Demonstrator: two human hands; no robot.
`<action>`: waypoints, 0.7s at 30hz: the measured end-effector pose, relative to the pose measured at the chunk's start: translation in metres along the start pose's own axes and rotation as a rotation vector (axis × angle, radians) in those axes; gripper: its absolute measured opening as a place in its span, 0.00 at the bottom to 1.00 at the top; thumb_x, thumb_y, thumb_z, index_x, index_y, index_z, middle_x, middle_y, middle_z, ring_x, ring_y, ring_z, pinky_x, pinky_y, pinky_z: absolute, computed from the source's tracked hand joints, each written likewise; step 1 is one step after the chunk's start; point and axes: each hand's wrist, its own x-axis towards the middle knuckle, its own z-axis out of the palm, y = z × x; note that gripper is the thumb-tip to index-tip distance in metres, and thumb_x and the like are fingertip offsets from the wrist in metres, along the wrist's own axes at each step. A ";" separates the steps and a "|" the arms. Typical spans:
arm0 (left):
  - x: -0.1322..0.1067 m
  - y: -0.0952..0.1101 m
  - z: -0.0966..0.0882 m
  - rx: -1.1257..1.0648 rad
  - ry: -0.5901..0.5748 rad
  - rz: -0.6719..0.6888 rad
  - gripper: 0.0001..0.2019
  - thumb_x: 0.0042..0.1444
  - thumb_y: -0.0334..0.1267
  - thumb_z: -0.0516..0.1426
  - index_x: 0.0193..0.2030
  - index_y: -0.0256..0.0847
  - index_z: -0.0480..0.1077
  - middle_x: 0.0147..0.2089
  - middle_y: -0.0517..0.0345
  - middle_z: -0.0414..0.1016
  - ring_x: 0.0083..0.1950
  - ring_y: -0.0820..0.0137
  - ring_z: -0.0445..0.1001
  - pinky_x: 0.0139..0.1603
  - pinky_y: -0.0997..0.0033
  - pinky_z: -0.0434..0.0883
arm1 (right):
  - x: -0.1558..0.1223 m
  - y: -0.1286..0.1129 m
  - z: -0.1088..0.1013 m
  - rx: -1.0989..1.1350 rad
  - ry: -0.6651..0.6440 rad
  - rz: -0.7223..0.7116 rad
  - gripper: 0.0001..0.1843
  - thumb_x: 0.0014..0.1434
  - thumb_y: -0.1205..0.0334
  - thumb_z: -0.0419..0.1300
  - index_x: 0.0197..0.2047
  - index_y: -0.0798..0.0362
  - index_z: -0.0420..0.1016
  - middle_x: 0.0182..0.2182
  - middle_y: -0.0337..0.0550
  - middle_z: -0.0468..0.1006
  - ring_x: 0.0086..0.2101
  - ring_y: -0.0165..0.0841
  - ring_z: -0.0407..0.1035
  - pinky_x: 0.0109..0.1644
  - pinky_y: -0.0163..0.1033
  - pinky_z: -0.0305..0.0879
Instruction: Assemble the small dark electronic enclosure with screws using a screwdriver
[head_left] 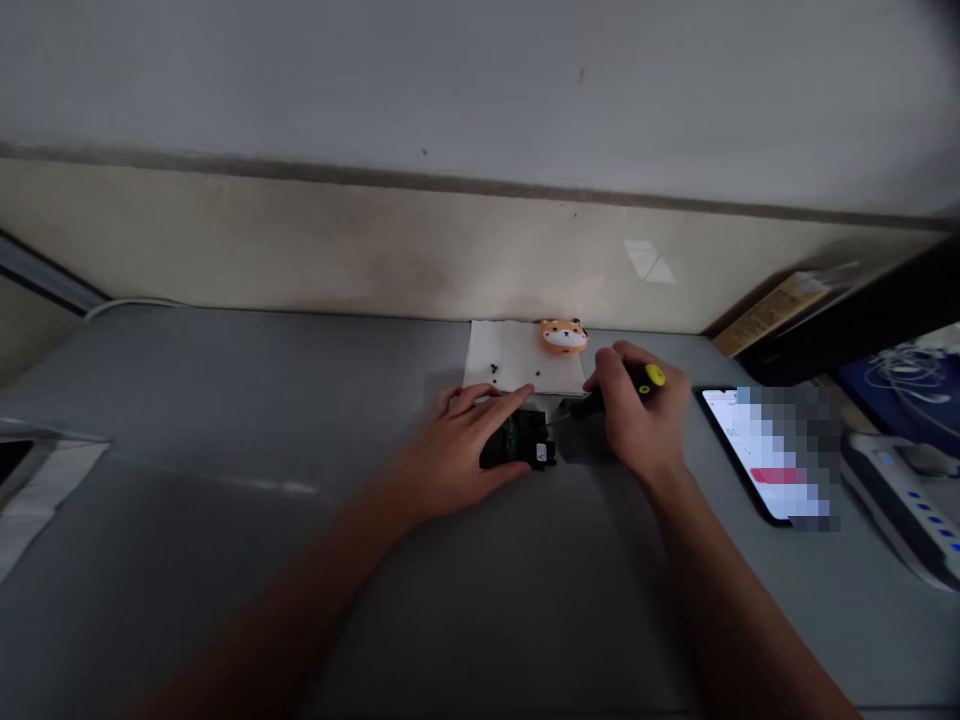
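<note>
A small black device (535, 428) with a greenish circuit-board-like area and a white label lies on the grey table. My left hand (461, 450) holds it from the left, thumb along the near edge and fingers over the far edge. In my right hand (637, 405) is a screwdriver (594, 402) with a black handle and a yellow end. Its thin shaft points left, and the tip is at the device's right side; whether it sits in a screw is too small to tell. Behind the hands, several tiny dark pieces (494, 369), possibly screws, rest on white paper (510, 340).
An orange animal-face case (564, 336) sits on the paper's far right corner. On the right lie a lit phone (750, 450) and a white-grey device with blue marks (911, 500). A pale wall (337, 245) bounds the table behind. White paper (52, 495) lies at far left.
</note>
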 end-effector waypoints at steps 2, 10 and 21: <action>0.001 0.000 0.000 -0.002 -0.006 0.010 0.39 0.64 0.50 0.64 0.77 0.50 0.54 0.65 0.48 0.73 0.71 0.50 0.64 0.72 0.47 0.61 | 0.000 0.000 0.000 -0.005 -0.003 -0.009 0.20 0.63 0.58 0.57 0.19 0.51 0.66 0.16 0.33 0.62 0.20 0.26 0.58 0.25 0.35 0.55; 0.001 0.001 0.001 -0.033 -0.023 -0.018 0.38 0.63 0.47 0.64 0.77 0.52 0.54 0.66 0.51 0.74 0.69 0.52 0.67 0.73 0.45 0.59 | 0.000 -0.006 0.002 -0.017 -0.034 0.003 0.20 0.62 0.58 0.57 0.19 0.50 0.60 0.16 0.32 0.58 0.21 0.26 0.54 0.25 0.35 0.52; 0.003 0.001 -0.001 0.005 -0.042 0.010 0.34 0.65 0.49 0.63 0.74 0.49 0.58 0.68 0.51 0.72 0.68 0.52 0.69 0.71 0.47 0.62 | -0.004 -0.011 0.001 0.010 -0.185 -0.032 0.18 0.60 0.60 0.57 0.21 0.49 0.58 0.17 0.32 0.57 0.21 0.26 0.53 0.25 0.35 0.49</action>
